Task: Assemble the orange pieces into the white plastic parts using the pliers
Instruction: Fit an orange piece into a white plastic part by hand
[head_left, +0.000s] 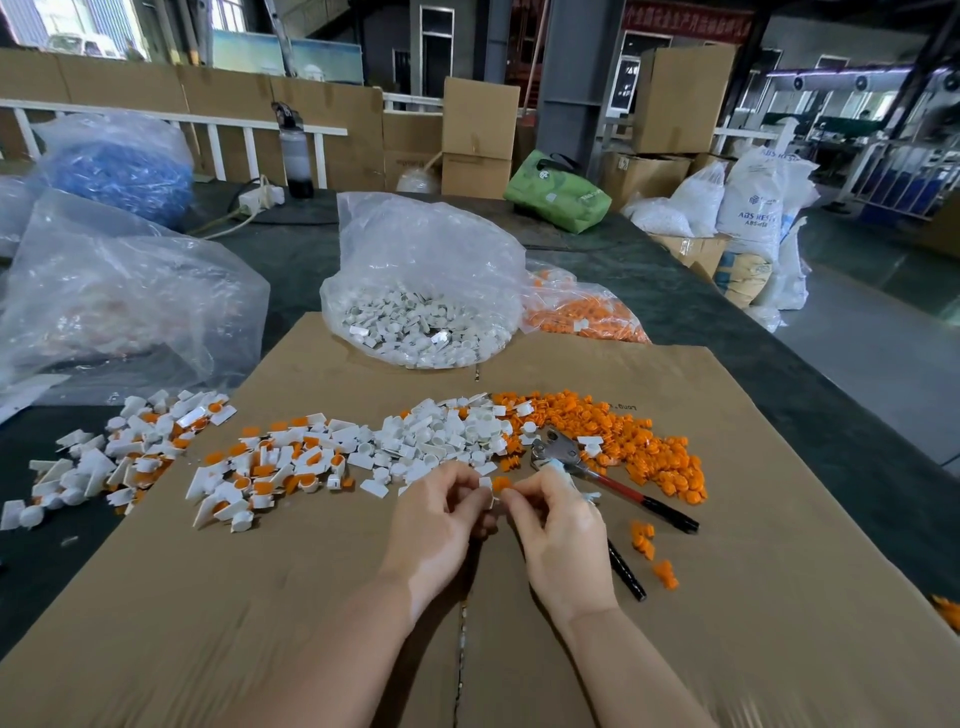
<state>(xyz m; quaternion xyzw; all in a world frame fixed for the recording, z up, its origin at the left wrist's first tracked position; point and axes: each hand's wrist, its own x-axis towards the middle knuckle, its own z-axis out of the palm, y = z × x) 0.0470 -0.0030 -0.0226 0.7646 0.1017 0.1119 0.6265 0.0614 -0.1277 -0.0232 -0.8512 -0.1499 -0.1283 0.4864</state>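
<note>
A small white plastic part (485, 483) is pinched in the curled fingers of the left hand (441, 514), and a small orange plastic piece (502, 483) is pinched at the fingertips of the right hand (558, 519), the two pieces held just beside each other above the flat brown cardboard sheet (311, 597) covering the worktop. The red-handled metal pliers (597, 473) are lying on the cardboard just beyond the right hand, ungripped. Toward the left edge, a spread of white parts already fitted with orange inserts (249, 467) is seen, so a fair share appears done. Much is judged left: a loose white heap (447, 431), a loose orange heap (623, 436), and two clear bags, white (421, 312) and orange (582, 306), toward the far edge.
</note>
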